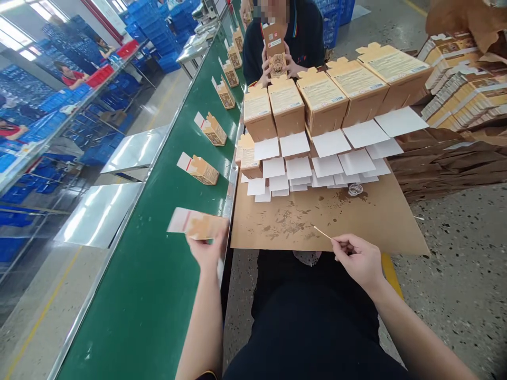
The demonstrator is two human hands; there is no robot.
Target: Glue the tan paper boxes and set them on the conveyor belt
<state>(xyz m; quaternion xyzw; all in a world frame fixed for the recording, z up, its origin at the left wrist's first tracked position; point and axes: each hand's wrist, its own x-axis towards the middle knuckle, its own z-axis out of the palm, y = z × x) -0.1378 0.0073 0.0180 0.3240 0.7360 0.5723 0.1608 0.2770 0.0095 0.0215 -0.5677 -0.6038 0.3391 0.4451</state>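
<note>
Left hand [206, 252]: gripping small carton [202, 224], likely light, crushable; hold lower side walls | right hand [358, 259]: pinching thin stick [322, 233]

Past the left side, blue crates [152, 31] rise in stacks near a long workbench [79, 112], where a person in red [72, 75] sits by a red bin [99, 77]. Two shiny metal tables [99, 214] stand nearer (their tops catch bright streaks of light). A yellow line [47, 311] crosses the speckled floor [467, 253]. On the right lies crumpled brown paper [455, 166]; more blue baskets [331, 24] stand behind a person in a dark shirt [311, 39].
</note>
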